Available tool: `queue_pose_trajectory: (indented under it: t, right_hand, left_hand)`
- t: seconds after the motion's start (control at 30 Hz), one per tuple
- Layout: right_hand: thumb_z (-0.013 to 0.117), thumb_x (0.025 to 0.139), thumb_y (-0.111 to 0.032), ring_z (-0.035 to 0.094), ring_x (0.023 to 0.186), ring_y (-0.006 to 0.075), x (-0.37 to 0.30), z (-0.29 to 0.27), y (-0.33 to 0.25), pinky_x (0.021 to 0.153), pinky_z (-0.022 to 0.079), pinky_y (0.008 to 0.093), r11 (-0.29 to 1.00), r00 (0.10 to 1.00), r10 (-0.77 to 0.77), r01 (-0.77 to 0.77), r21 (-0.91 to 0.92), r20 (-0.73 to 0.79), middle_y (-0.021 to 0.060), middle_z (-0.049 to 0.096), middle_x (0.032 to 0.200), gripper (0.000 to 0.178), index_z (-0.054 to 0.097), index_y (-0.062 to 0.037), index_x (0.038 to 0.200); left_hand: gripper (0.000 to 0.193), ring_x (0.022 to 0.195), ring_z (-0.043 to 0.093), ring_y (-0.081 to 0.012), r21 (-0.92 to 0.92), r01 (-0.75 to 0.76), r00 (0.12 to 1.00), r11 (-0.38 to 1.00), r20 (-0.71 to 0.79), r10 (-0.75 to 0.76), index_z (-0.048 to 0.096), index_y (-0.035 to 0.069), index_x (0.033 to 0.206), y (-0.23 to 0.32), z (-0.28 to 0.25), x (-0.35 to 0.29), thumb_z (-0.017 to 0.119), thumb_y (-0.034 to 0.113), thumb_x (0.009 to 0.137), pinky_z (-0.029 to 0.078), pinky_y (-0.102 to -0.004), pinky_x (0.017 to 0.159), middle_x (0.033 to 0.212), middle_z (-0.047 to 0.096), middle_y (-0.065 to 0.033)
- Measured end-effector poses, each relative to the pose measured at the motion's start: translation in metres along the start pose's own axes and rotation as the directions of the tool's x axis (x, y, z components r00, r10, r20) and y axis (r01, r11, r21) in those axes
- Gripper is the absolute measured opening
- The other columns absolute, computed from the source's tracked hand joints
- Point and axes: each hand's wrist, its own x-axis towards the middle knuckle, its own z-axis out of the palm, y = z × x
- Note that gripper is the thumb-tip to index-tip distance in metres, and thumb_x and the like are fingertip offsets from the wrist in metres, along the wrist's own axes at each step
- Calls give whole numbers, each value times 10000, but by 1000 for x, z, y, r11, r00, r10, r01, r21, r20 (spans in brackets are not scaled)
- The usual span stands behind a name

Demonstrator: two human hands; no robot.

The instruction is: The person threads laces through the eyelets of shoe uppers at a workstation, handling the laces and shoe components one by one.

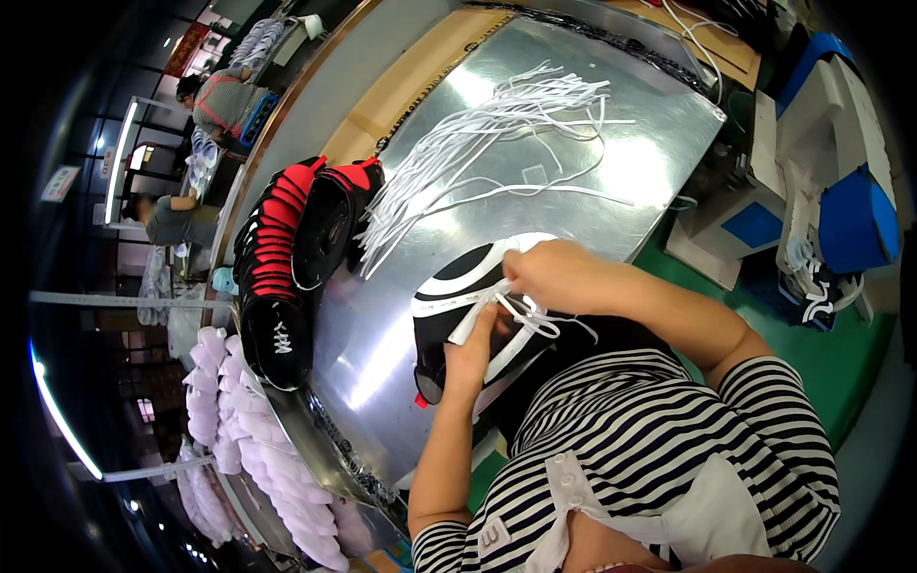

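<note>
A black and white shoe (453, 275) lies on the metal tabletop in front of me. My left hand (472, 349) grips the shoe around its opening, the thumb up along the white tongue strip and some fingers hidden inside or behind it. Over the lacing area, my right hand (546, 275) is closed, its thumb and fingers pinched on a white shoelace (537, 321). Loose loops and ends of that lace hang between my hands toward my body. Beyond the shoe spreads a pile of loose white shoelaces (478, 129).
Left of the shoe, a row of nested black and red shoes (272, 248) stands along the metal table (382, 353). Cardboard (411, 81) lines the far side. At right stand a box with blue parts (755, 224) and shoe pieces. Two people work at far left.
</note>
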Motion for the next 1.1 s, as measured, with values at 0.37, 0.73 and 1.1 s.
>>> queue_pose_trajectory:
  t: [0.37,0.73,1.1]
  right_hand:
    - [520,973,-162,656,730,290,24,58,38,666,491,381,936,913,-37,174,307,-406,145,662,781,202,527,-37,1132]
    - [542,967,-201,632,761,408,33,63,36,690,483,485,974,895,177,-98,205,-411,207,658,791,277,489,-28,1176]
    - [561,955,-130,637,679,237,28,56,36,634,484,335,876,872,48,198,441,-487,106,650,775,234,525,-26,1162]
  left_hand:
    - [309,966,601,-124,-131,111,993,985,-28,-115,645,8,1153,8,-1,25,705,74,857,469,-270,861,1086,667,-39]
    - [250,706,417,-94,-947,-293,909,132,-232,346,539,29,1047,83,-134,-84,590,-49,815,357,-234,608,872,470,-20]
    - [151,945,540,-307,772,-434,736,465,6,677,627,36,849,7,4,-42,742,41,751,431,-396,824,989,580,-106]
